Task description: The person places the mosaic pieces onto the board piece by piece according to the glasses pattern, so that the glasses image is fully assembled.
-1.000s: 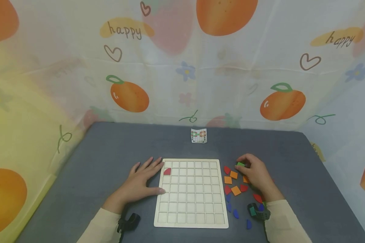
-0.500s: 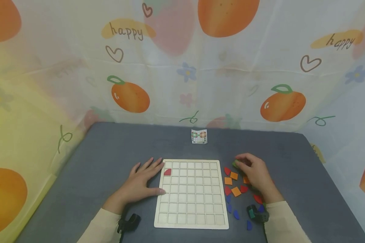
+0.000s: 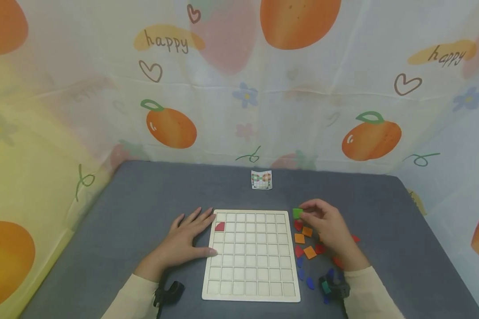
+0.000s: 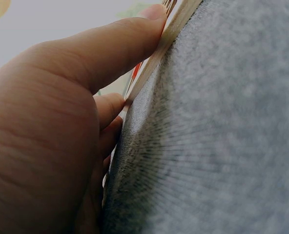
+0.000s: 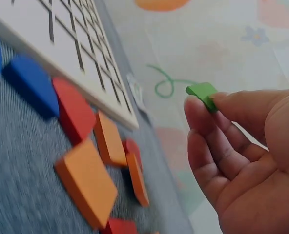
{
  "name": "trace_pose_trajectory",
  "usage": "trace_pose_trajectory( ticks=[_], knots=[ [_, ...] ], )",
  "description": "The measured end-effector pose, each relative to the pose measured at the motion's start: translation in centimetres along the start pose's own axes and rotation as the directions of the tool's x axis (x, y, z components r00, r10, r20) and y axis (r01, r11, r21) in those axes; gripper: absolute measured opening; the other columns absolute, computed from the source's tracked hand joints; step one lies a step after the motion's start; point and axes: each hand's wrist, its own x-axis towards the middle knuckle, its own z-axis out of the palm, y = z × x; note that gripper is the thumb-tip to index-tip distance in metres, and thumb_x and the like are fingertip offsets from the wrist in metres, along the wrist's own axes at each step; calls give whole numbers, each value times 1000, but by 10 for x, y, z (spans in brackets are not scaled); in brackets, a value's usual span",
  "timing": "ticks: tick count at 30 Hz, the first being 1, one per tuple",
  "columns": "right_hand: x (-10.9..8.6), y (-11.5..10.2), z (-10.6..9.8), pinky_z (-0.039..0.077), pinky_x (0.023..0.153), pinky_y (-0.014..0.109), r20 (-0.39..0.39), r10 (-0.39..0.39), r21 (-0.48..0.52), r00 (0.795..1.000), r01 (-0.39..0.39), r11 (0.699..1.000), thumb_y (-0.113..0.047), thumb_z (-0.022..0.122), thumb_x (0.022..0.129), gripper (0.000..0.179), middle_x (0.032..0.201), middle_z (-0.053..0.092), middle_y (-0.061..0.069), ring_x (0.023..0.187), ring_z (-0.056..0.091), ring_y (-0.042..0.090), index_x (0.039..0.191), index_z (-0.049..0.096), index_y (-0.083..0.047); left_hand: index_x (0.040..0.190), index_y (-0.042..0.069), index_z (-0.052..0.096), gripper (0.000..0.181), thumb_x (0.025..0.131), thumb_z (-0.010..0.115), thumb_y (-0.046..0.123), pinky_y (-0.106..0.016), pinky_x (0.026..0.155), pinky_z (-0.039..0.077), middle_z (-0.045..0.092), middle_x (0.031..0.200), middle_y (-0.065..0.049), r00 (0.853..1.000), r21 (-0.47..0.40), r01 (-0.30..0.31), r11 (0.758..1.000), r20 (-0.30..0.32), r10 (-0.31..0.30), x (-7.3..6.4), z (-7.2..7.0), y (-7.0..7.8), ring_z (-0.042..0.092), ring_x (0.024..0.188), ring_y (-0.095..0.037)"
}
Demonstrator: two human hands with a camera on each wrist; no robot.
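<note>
Between thumb and index finger, my right hand (image 3: pixel 329 226) pinches a green square tile (image 3: pixel 297 213), raised beside the upper right corner of the white grid board (image 3: pixel 249 300). In the right wrist view the green tile (image 5: pixel 203 92) stands clear above the loose pieces. My left hand (image 3: pixel 185 239) lies spread at the board's left edge, its thumb (image 4: pixel 130 41) and fingertips touching the rim. One red quarter-round tile (image 3: pixel 220 227) sits in the board's left column, second row from the top.
Right of the board lie loose tiles: several orange squares (image 3: pixel 310 252), red quarter-rounds (image 3: pixel 299 251) and blue half-rounds (image 3: pixel 310 282). A small printed pattern card (image 3: pixel 261 180) rests on the grey table behind the board. Patterned cloth (image 3: pixel 287 102) hangs behind the table.
My right hand has moved left toward the board, carrying the green tile from over the loose pieces to near the corner. The left hand has stayed still.
</note>
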Motion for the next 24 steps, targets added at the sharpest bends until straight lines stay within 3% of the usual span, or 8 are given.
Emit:
trace_pose_trajectory(
  ticks=[6,12,19,24],
  knots=[
    [0,-9,17,61,80,37,27,-15,7,1000,14,1000,-10,76,105,18,106,72,10,94,71,33,120,73,-1,171,22,41,105,88,78,75,-70,123,-1,28,177,4,1000,3,-2,1000,-1,2,0,0,0,14,165,-31],
    [1,-13,47,57,77,39,119,-52,44,991,47,998,-9,76,104,16,103,71,7,92,68,36,119,75,-3,171,22,41,105,87,79,73,-70,123,-1,28,177,4,1000,-1,-12,1000,-8,12,-1,-1,0,14,165,-31],
    [8,-22,76,54,75,35,186,-49,35,981,43,998,-11,77,104,14,104,73,2,90,69,28,117,78,-9,171,23,41,105,87,79,73,-69,123,0,28,177,6,1000,6,-17,1000,-15,17,0,-1,-1,14,165,-30],
    [15,-26,95,55,78,39,230,-35,49,973,24,999,-13,76,105,14,106,73,1,94,69,25,118,78,-10,171,23,41,104,88,79,73,-70,123,-1,28,177,6,1000,0,-10,1000,-7,10,-1,0,-1,14,165,-30]
  ],
)
